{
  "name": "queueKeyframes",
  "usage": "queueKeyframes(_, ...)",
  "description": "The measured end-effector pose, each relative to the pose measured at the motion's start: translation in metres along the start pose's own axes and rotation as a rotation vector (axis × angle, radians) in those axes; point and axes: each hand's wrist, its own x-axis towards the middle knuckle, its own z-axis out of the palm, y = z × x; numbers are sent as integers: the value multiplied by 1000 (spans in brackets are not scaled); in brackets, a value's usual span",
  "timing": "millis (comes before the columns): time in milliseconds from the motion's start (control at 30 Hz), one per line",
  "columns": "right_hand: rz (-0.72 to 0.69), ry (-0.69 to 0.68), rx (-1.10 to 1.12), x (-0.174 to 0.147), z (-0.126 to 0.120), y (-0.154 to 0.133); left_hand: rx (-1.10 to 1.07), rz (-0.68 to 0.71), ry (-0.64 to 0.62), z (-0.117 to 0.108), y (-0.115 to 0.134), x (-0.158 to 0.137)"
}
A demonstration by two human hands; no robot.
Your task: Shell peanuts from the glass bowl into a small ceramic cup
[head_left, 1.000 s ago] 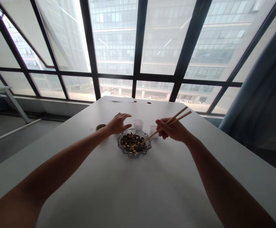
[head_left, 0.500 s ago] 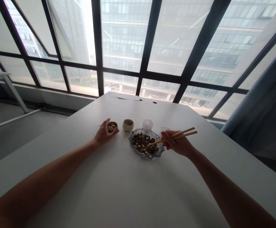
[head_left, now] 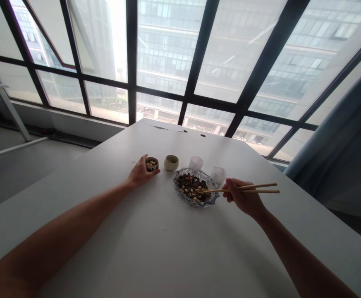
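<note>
My left hand (head_left: pixel 139 172) curls around a small patterned cup (head_left: pixel 157 162), thumb and fingers against its sides. Pale nuts (head_left: pixel 151 163) lie inside that cup. A pair of wooden chopsticks (head_left: pixel 265 191) is gripped in my right hand (head_left: pixel 246 197). Their tips reach into a scalloped clear glass bowl (head_left: pixel 180 199), among dark seeds (head_left: pixel 189 181) mixed with pale pistachio-like nuts (head_left: pixel 191 191). Whether the tips pinch a nut is too small to tell.
Beside the left-hand cup stands a beige cup (head_left: pixel 170 164). Two translucent cups, one behind the bowl (head_left: pixel 195 162) and another near my right hand (head_left: pixel 218 175), stand on the white table (head_left: pixel 155 256). Windows (head_left: pixel 168 49) rise beyond; a blue curtain (head_left: pixel 338 120) hangs right.
My right hand has shifted right and slightly down, and the chopsticks lie flatter, tips still in the bowl. The view has moved slightly. My left hand stays on its cup.
</note>
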Motion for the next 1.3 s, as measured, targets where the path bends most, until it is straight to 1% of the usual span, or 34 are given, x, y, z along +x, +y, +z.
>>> queueKeyframes(100, -19, 10, 26, -2, 5, 4, 4, 3, 9, 1, -1, 0)
queueKeyframes(267, -6, 48, 85, -2, 12, 10, 13, 5, 11, 2, -3, 1)
queueKeyframes(400, -11, 92, 100, 1, 8, 10, 21, 9, 8, 2, -3, 1)
queueKeyframes(500, 18, 126, 102, 4, 2, 8, 28, 3, 11, 1, -1, 0)
queueKeyframes(600, 46, 79, 75, 7, -2, 6, 43, -8, -2, -1, 0, 0)
queueKeyframes(767, 18, -15, 60, 10, -1, 7, 34, 3, 3, 0, -1, 0)
queueKeyframes(967, -7, -37, 91, 11, -3, 10, 25, 19, 28, 2, -6, 1)
queueKeyframes(1133, 14, -41, 119, 12, -2, 5, 35, 21, 34, 1, -6, 2)
queueKeyframes(1300, 15, -79, 133, 13, -2, 1, 38, 5, 21, 0, -4, 1)
